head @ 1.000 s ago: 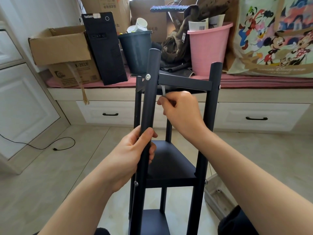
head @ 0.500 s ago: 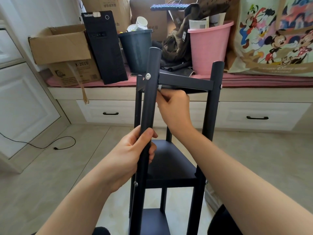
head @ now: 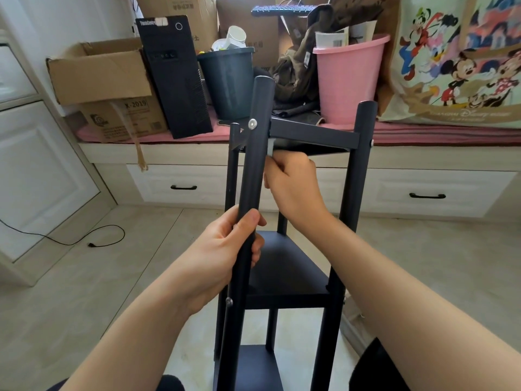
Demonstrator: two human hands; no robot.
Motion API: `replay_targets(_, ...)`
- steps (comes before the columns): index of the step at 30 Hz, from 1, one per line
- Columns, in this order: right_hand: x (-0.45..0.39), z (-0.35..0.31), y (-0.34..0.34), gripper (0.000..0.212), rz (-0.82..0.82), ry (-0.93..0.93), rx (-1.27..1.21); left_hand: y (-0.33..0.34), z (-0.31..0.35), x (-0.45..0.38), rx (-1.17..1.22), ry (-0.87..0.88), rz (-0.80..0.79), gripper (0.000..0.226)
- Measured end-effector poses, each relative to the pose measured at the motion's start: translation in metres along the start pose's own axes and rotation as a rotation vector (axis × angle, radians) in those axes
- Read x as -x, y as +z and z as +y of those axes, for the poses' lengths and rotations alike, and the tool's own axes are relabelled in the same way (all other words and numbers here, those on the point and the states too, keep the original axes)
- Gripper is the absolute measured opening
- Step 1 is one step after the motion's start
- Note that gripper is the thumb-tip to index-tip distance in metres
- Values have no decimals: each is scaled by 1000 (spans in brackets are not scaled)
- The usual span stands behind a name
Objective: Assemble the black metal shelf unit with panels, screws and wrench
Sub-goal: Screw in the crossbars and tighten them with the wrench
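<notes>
Since the earlier frame, right hand [head: 293, 184] moved down-left under the top panel [head: 313, 135], pinching the wrench [head: 270, 149]. Left hand [head: 225, 255] gripped the near post [head: 253, 176]. Recommended: brace the post and turn in short arcs. Wrench tip and inner screw were hidden.

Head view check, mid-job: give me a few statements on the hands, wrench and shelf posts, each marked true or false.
1. The left hand grips the near post. True.
2. The right hand is empty. False: it pinches a small silver wrench just under the top panel.
3. A silver screw head shows near the top of the near post. True.
4. The pink bucket stands on the floor. False: it sits on the bench behind the shelf.
</notes>
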State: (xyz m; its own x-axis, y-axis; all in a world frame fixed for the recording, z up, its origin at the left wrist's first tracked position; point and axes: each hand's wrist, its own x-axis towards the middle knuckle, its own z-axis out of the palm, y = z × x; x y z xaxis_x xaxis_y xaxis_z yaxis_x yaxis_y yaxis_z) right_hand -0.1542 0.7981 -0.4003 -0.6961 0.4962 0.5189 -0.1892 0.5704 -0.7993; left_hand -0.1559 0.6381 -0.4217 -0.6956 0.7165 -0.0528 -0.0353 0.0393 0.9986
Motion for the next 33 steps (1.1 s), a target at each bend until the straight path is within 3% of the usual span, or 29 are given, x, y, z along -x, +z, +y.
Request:
replay_targets(14, 3, -18, -46, 24, -188, 55, 129, 2, -1, -1, 6, 9, -5, 52)
replay_targets(33, 1, -7, -28, 29, -62, -13, 74, 6, 1, 0, 2, -2, -7, 47)
